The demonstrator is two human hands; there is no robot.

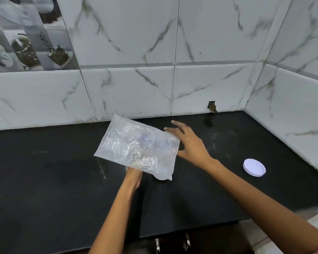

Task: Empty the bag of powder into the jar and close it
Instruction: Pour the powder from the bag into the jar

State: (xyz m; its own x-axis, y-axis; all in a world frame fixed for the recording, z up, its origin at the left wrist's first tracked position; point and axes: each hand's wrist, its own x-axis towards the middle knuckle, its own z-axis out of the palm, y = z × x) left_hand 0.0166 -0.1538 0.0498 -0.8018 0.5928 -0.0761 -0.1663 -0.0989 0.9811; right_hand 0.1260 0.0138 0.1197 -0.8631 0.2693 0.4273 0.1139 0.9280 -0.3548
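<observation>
My left hand (pixel 134 176) grips the crumpled clear bag (pixel 138 148) from below, tilted over the jar (pixel 161 178), which it almost wholly hides. My right hand (pixel 188 143) hangs spread and empty just right of the bag. The white lid (pixel 254 167) lies well right of it on the black desk (pixel 53 180), near the marble-tiled wall (pixel 136 88) corner.

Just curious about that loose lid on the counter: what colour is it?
White. The lid lies on the black counter, clearest in the head view.

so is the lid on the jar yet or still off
Off. The white lid lies flat on the black counter, right of both hands, while the bag covers most of the jar.
</observation>
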